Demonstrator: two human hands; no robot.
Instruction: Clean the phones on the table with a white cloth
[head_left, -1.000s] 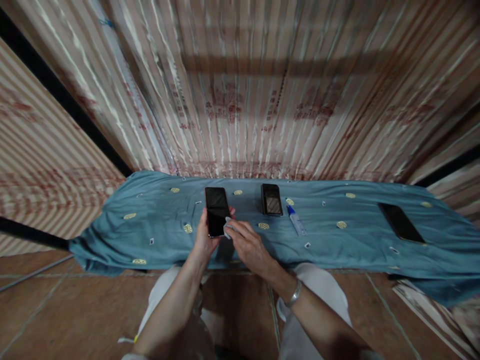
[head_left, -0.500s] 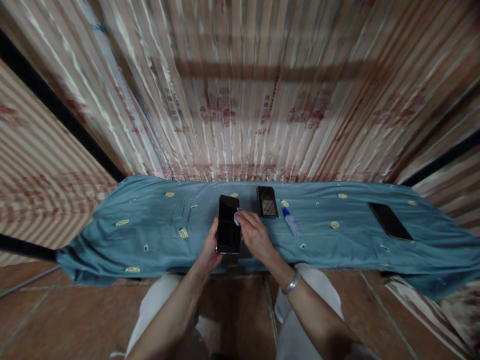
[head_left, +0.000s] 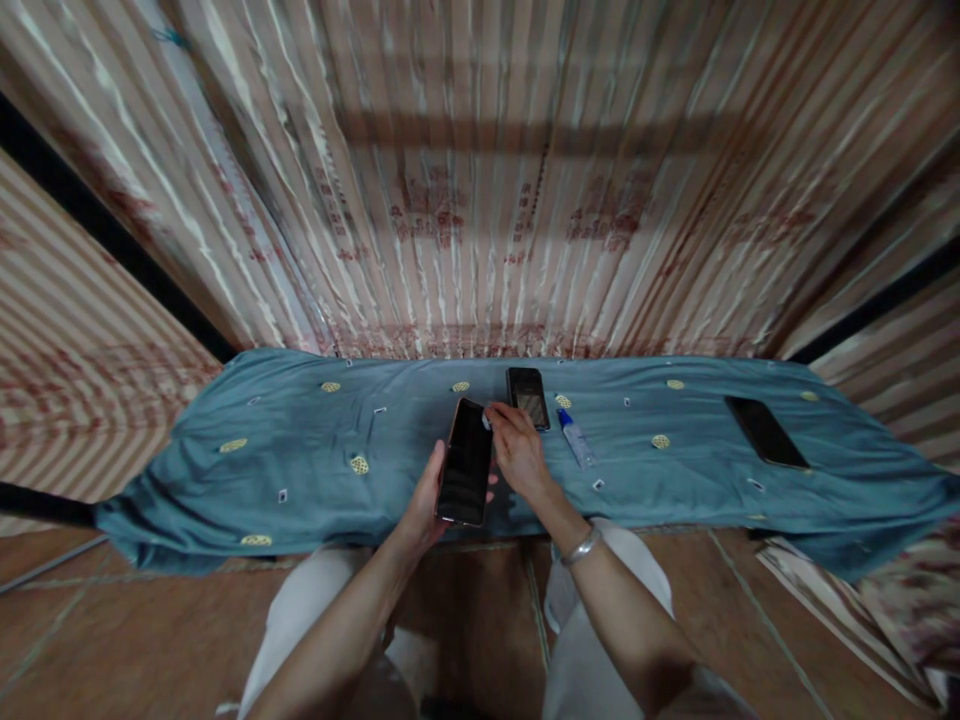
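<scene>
Across the low table lies a big blue cloth (head_left: pixel 300 450), with a dark phone (head_left: pixel 765 432) far right, a smaller phone (head_left: pixel 528 397) mid-back and a little bottle (head_left: pixel 576 438) just beside it. Front and centre, the left hand (head_left: pixel 426 505) grips a black phone (head_left: pixel 466 462) tilted up off the cloth, while the right hand (head_left: pixel 520 455) pinches a small white wipe (head_left: pixel 486 422) against its top corner.

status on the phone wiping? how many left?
In hand: left hand holds a dark phone; right hand presses a small wipe at its top edge. Two other phones lie on the blue cloth; whether they are done cannot be told.
</scene>
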